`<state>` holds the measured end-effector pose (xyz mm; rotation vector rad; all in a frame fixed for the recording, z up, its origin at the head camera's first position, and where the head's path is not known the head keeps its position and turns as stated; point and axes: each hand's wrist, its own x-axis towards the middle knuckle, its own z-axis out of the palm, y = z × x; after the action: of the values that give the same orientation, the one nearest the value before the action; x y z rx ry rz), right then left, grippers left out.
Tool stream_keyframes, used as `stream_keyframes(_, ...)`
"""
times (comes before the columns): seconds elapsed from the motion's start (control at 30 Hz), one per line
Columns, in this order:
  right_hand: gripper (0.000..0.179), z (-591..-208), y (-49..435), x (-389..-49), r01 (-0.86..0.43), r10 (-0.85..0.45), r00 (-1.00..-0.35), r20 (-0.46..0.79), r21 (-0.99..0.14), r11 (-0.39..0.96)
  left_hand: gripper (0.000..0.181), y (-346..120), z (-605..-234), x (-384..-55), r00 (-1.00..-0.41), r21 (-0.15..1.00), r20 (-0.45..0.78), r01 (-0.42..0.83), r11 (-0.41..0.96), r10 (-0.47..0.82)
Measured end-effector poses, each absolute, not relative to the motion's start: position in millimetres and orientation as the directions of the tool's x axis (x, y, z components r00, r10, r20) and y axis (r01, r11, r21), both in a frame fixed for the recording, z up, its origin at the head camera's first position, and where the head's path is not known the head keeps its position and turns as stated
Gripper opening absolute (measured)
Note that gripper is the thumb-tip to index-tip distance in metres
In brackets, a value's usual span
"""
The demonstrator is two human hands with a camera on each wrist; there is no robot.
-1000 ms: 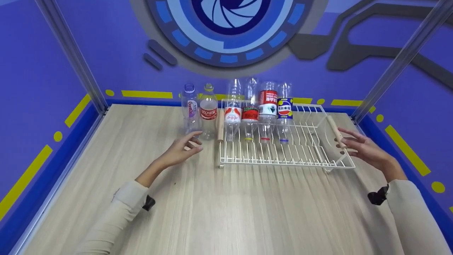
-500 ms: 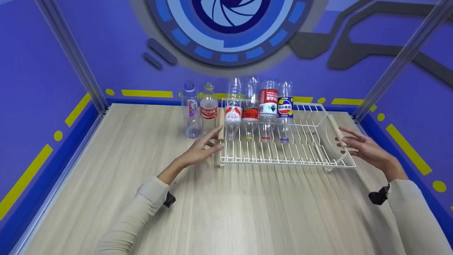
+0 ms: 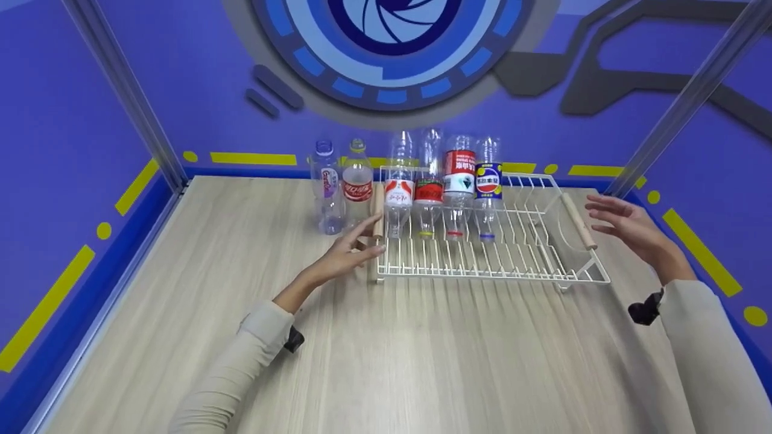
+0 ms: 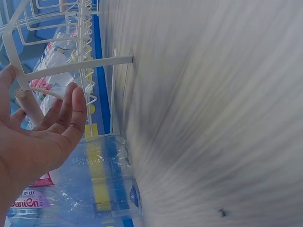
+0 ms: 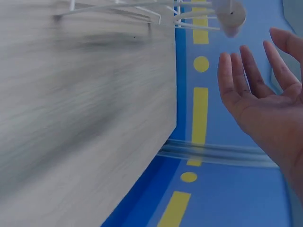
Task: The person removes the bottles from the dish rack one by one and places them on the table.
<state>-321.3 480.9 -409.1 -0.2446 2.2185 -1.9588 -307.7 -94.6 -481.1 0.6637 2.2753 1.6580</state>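
Flanking the rack (image 3: 494, 278), left grip (image 3: 341, 258) loosely spans a handle (image 3: 379, 202), right grip (image 3: 634, 231) spread empty.

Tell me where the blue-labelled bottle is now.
In the head view, the blue-labelled bottle sits neck-down in the white rack, right of centre, just right of the red-capped bottle.

1. I see the left arm (image 3: 226, 380) reaching in from the lower edge, slanting forward and rightward, its beige sleeve (image 3: 262, 328) stopping short of the bare wrist (image 3: 295, 291).
2. On my left wrist view, the left hand (image 3: 341, 259) has loosely bent fingers (image 4: 78, 106), the thumb (image 4: 5, 78) set apart.
3. I have the right arm (image 3: 705, 355) angled forward and leftward, likewise sleeved.
4. I read the right hand (image 3: 636, 232) as relaxed: fingers slightly curved, thumb separate, palm showing to its wrist view.
5. Both hands sit well apart.
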Motion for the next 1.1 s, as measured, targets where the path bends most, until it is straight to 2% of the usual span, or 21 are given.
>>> stream_keyframes(0.2, 0.035, -388.3, 446.1, -342.4, -0.056, -0.244, -0.97, 0.003, -0.976, 0.212, 0.072, -96.4, -483.1, -307.6, -0.866, 0.949, 0.08, 0.218, 0.228, 0.494)
stream_keyframes(0.33, 0.048, -378.5, 416.9, -354.2, -0.05, -0.281, -0.959, -0.029, -0.961, 0.27, 0.071, -97.3, -483.1, -308.9, -0.865, 0.949, 0.088, 0.223, 0.221, 0.493)
stream_keyframes(0.47, 0.061, -375.7, 390.9, -363.7, -0.018, -0.326, -0.938, -0.12, -0.921, 0.389, 0.072, -96.9, -483.3, -310.1, -0.868, 0.947, 0.082, 0.22, 0.233, 0.489)
stream_keyframes(0.77, 0.072, -384.7, 350.6, -386.0, 0.051, -0.378, -0.848, -0.373, -0.766, 0.641, 0.074, -95.7, -484.9, -309.9, -0.871, 0.948, 0.072, 0.211, 0.238, 0.487)
stream_keyframes(0.9, 0.08, -388.1, 335.0, -393.5, 0.099, -0.371, -0.81, -0.455, -0.729, 0.678, 0.073, -96.4, -487.2, -310.0, -0.874, 0.949, 0.063, 0.203, 0.243, 0.482)
stream_keyframes(1.1, 0.094, -389.1, 320.2, -396.7, 0.136, -0.352, -0.791, -0.5, -0.705, 0.696, 0.072, -94.0, -488.4, -308.0, -0.868, 0.955, 0.064, 0.196, 0.222, 0.493)
